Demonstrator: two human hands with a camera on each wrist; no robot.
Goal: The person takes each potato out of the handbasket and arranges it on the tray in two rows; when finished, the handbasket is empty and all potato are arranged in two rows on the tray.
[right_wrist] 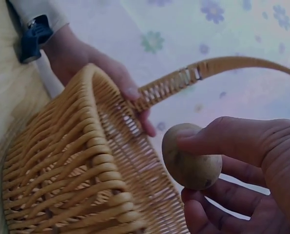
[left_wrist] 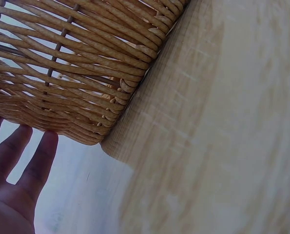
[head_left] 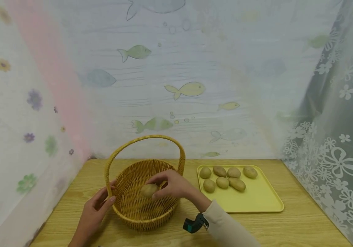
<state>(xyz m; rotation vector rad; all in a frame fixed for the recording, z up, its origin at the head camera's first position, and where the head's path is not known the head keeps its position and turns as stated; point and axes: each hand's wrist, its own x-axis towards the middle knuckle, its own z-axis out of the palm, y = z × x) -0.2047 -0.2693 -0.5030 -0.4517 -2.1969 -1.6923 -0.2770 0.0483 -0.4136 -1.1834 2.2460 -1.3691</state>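
Note:
Between the thumb and fingers of my right hand (head_left: 176, 185), a potato (head_left: 149, 190) is held over the opening of a wicker basket (head_left: 144, 223). The right wrist view shows that potato (right_wrist: 191, 156) above the basket's rim, pinched by the thumb and fingers. My left hand (head_left: 94, 209) grips the basket at its left side, where the tall arched handle (head_left: 145, 137) meets the rim. Seen from the left wrist, fingertips of the left hand (left_wrist: 25, 165) touch the woven wall. Whether anything lies at the basket's bottom, I cannot tell.
To the right of the basket, a yellow tray (head_left: 257, 202) carries several potatoes (head_left: 222, 182) toward its back and left. Everything stands on a wooden table (head_left: 303, 226). Patterned curtains (head_left: 176, 68) with fish and flowers enclose the table's back and sides.

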